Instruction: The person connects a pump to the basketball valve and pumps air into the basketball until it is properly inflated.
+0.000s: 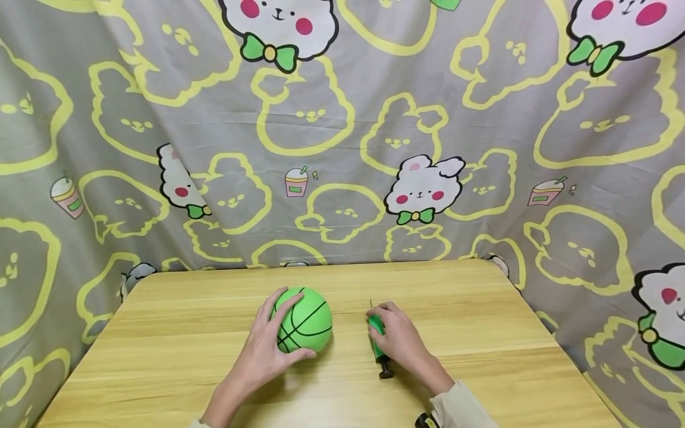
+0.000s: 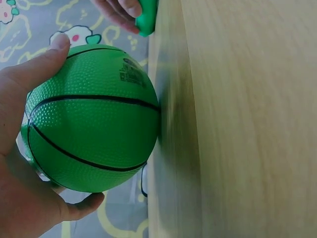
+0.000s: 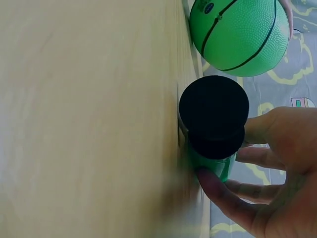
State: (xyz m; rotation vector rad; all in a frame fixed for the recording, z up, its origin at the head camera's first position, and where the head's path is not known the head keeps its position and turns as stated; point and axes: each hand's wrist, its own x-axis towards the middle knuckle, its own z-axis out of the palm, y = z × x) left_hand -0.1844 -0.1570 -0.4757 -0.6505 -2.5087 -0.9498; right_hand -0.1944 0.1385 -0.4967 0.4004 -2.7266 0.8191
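Note:
A green ball point(image 1: 310, 327) with black lines like a basketball's rests on the wooden table point(image 1: 214, 291). My left hand point(image 1: 262, 342) holds it from the left, thumb at the near side and fingers curved over the far side. In the left wrist view, small dark print marks the ball point(image 2: 94, 124). To the right, my right hand point(image 1: 401, 336) grips a green hand pump point(image 1: 377, 323) lying along the table. Its thin needle point(image 1: 370, 302) points away from me; the black handle end point(image 1: 386, 374) faces me and looms large in the right wrist view.
A grey curtain point(image 1: 332, 142) with yellow outlined animals and white bunny faces hangs behind the table and along both sides. A black band with a yellowish patch point(image 1: 426, 421) shows by the right sleeve point(image 1: 461, 407) at the bottom edge.

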